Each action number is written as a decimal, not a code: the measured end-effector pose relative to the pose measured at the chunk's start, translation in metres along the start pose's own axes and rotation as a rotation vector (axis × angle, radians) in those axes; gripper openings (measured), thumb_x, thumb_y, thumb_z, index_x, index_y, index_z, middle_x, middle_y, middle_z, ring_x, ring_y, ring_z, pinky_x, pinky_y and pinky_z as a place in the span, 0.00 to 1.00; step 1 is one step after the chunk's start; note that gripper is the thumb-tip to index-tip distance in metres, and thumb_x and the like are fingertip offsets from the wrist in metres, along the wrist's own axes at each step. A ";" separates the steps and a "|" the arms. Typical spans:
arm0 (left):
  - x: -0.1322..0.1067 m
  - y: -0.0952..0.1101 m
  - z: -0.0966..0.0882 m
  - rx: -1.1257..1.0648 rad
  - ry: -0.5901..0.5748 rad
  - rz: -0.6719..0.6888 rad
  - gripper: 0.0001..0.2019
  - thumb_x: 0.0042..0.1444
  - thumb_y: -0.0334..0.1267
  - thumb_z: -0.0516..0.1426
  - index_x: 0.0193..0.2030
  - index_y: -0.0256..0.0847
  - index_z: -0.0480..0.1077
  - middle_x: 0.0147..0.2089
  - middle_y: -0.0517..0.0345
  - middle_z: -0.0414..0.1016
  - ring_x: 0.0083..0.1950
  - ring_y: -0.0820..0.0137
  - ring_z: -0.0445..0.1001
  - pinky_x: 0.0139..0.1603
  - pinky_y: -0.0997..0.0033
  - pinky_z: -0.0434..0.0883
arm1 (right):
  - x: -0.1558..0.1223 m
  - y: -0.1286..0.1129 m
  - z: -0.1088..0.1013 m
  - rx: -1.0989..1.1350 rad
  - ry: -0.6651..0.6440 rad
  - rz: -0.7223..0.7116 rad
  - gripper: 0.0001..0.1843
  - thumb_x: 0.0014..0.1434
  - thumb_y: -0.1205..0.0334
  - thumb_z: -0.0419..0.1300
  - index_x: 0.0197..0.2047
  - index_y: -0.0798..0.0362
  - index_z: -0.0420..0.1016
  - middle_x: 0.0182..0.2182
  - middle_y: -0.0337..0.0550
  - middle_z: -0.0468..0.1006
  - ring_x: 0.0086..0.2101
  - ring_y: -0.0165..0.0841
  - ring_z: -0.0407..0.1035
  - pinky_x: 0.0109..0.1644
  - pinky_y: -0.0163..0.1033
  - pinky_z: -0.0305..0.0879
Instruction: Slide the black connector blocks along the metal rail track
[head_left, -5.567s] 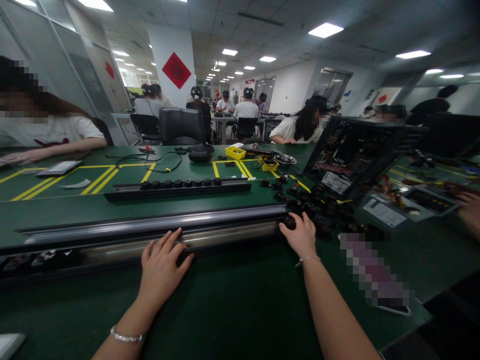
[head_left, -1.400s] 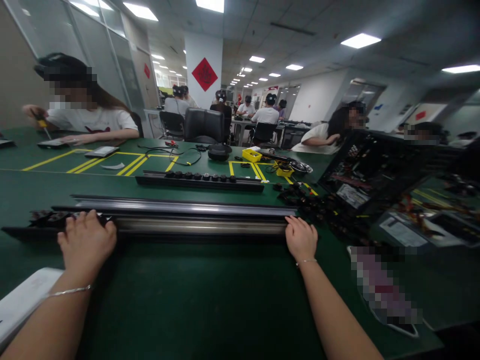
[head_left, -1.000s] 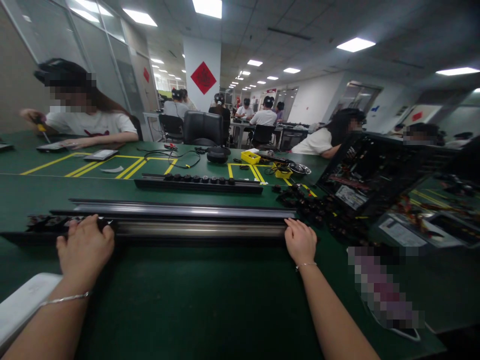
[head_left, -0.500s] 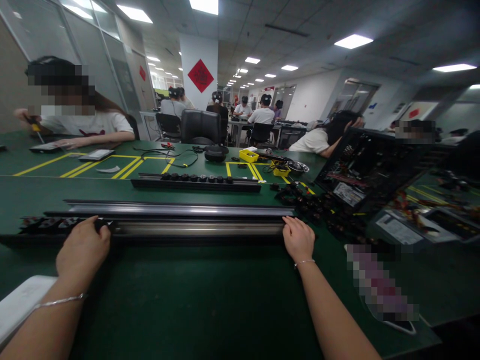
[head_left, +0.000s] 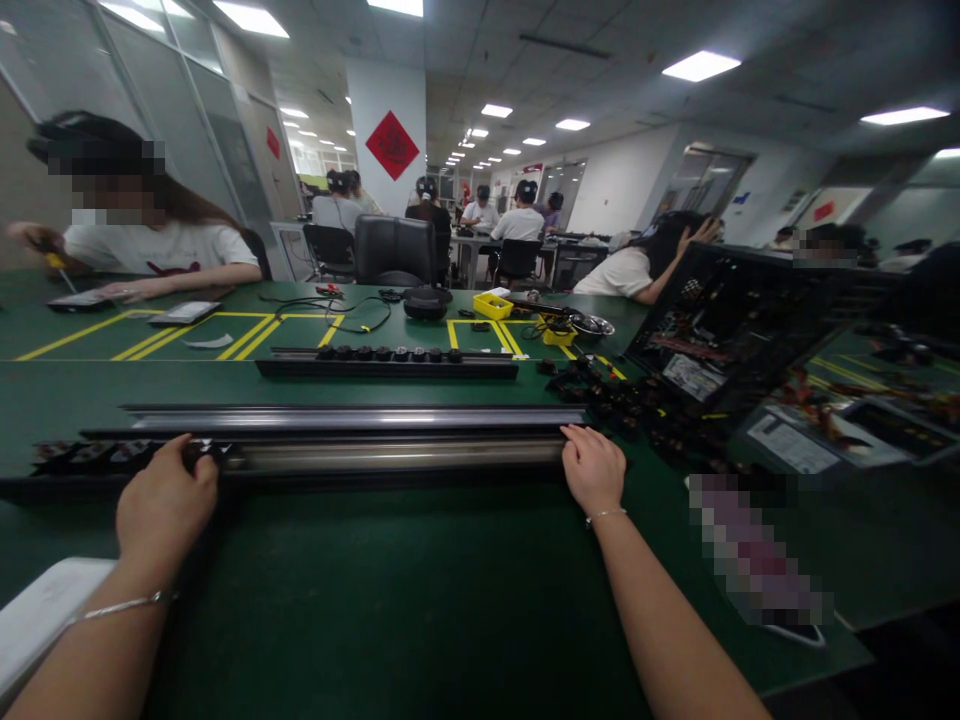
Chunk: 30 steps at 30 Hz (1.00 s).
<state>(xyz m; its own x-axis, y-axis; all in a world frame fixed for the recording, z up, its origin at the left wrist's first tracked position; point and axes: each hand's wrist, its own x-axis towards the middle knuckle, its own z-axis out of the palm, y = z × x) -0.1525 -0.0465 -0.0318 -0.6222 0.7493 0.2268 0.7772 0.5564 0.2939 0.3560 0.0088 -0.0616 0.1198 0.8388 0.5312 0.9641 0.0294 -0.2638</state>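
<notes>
A long black rail [head_left: 405, 458] with a shiny metal strip lies crosswise before me. Several small black parts [head_left: 94, 457] sit in a row at its left end. The thumb and fingers of my left hand [head_left: 166, 495] are closed around one small black part [head_left: 204, 456] at the rail; its underside is hidden. At the right end, my right hand [head_left: 594, 468] grips the same rail, fingertips over its far edge and thumb out of sight. Directly behind, a second black rail [head_left: 360, 417] with a metal strip runs parallel.
Farther back lies a shorter rail [head_left: 386, 368] bearing black round parts. To the right are tangled black parts [head_left: 660, 410], an open computer case [head_left: 720, 320] and a power supply [head_left: 795, 445]. A white object [head_left: 52, 610] stands at left. A co-worker [head_left: 161, 250] holds a screwdriver.
The camera view has shifted slightly, so the scene sits a little farther left. Both hands keep their places on the rail and the small black part, with no clear movement.
</notes>
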 end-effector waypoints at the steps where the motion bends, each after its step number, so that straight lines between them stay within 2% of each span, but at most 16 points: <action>1: 0.001 -0.002 0.001 0.016 -0.006 0.014 0.29 0.57 0.48 0.40 0.61 0.33 0.58 0.51 0.34 0.71 0.50 0.48 0.71 0.47 0.53 0.66 | 0.000 0.000 0.000 0.001 0.000 0.000 0.20 0.59 0.62 0.45 0.48 0.48 0.74 0.50 0.39 0.75 0.53 0.37 0.62 0.56 0.46 0.49; 8: 0.008 -0.009 0.004 0.086 -0.060 0.022 0.31 0.57 0.52 0.37 0.60 0.34 0.58 0.47 0.35 0.73 0.48 0.48 0.72 0.44 0.55 0.67 | -0.001 -0.001 -0.002 -0.005 -0.009 -0.015 0.20 0.61 0.60 0.44 0.49 0.46 0.74 0.50 0.38 0.75 0.53 0.37 0.62 0.56 0.46 0.49; 21: 0.004 -0.007 0.002 0.060 -0.042 0.043 0.31 0.55 0.53 0.40 0.59 0.34 0.60 0.43 0.37 0.75 0.45 0.49 0.72 0.42 0.55 0.67 | 0.000 0.000 -0.003 -0.016 -0.014 -0.019 0.21 0.61 0.60 0.44 0.49 0.47 0.74 0.49 0.39 0.75 0.53 0.38 0.62 0.56 0.47 0.50; 26: 0.000 -0.007 0.004 -0.033 -0.017 0.052 0.32 0.55 0.53 0.41 0.60 0.34 0.59 0.50 0.37 0.72 0.50 0.48 0.70 0.47 0.53 0.66 | 0.000 0.002 -0.001 -0.020 -0.015 -0.027 0.20 0.62 0.59 0.44 0.49 0.46 0.74 0.50 0.39 0.75 0.53 0.38 0.61 0.57 0.47 0.50; 30: 0.003 -0.010 0.010 -0.033 0.041 0.105 0.35 0.54 0.54 0.43 0.60 0.27 0.58 0.54 0.33 0.69 0.54 0.48 0.68 0.53 0.53 0.64 | -0.001 0.002 -0.002 -0.012 -0.019 -0.031 0.20 0.62 0.59 0.44 0.49 0.46 0.74 0.50 0.39 0.74 0.53 0.38 0.61 0.57 0.48 0.49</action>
<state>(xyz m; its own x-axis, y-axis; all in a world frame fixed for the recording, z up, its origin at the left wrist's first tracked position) -0.1609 -0.0464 -0.0439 -0.5414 0.7870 0.2959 0.8352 0.4630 0.2968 0.3585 0.0069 -0.0609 0.0852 0.8478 0.5234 0.9701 0.0493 -0.2377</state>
